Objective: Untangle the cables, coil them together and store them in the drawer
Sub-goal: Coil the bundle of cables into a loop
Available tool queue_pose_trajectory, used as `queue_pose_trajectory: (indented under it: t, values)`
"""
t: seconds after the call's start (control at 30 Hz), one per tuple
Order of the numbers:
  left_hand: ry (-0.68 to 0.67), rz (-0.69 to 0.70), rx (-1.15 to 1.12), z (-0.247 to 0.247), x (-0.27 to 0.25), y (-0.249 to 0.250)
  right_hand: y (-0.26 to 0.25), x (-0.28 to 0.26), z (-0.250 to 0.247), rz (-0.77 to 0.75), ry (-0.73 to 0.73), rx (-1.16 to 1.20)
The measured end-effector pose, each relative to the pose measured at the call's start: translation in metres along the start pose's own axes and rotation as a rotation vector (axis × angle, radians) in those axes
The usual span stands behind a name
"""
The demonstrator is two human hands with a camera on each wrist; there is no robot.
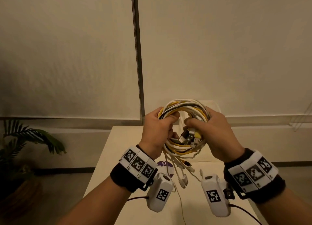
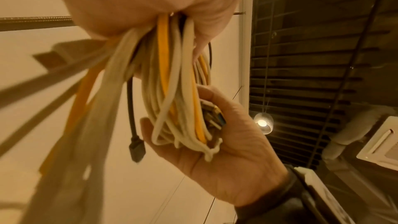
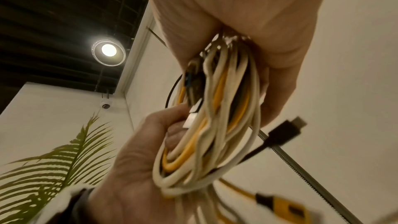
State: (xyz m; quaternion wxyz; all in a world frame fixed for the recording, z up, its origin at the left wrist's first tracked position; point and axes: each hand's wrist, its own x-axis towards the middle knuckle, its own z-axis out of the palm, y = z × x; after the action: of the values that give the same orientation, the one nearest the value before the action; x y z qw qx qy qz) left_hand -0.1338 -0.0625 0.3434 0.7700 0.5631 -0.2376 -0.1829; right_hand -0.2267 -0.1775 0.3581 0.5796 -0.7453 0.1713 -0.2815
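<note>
Both wrist cameras (image 1: 159, 193) sit closest, and past them the left hand (image 1: 156, 131) and right hand (image 1: 217, 133) each hold a grip curled round opposite sides of the cable coil (image 1: 184, 109), raised above the desk (image 1: 128, 174). White, yellow and black cables make a light, limp, springy bundle likely to unwind if released. Loose plug ends (image 1: 183, 179) dangle below. Holding across all strands at the sides looks safest. No drawer is visible.
</note>
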Motion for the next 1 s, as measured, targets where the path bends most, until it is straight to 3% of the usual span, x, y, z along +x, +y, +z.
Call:
queue_pose_trajectory:
  t: [0.1, 0.23, 0.33, 0.53, 0.7, 0.87, 1.0]
  values:
    - [-0.078, -0.035, 0.13, -0.005, 0.004, 0.004, -0.007, 0.006, -0.01, -0.035, -0.074, -0.181]
    - [-0.258, -0.01, 0.465, -0.007, 0.007, 0.009, -0.031, 0.022, -0.019, -0.201, -0.34, -0.748]
    - [-0.305, -0.05, 0.507, -0.006, 0.011, 0.015, -0.029, 0.027, -0.009, -0.19, -0.49, -0.803]
    - [-0.358, -0.061, 0.296, -0.014, 0.01, 0.018, -0.017, 0.027, -0.011, -0.16, -0.25, -0.492]
    - [-0.203, 0.044, 0.179, -0.022, -0.003, -0.013, -0.015, 0.027, -0.014, -0.161, -0.094, -0.352]
    - [-0.081, 0.008, -0.18, -0.005, -0.019, -0.024, -0.003, 0.022, -0.007, -0.147, 0.014, -0.275]
    - [0.055, 0.014, -0.144, 0.003, -0.017, -0.029, 0.008, 0.017, -0.004, -0.101, 0.097, -0.175]
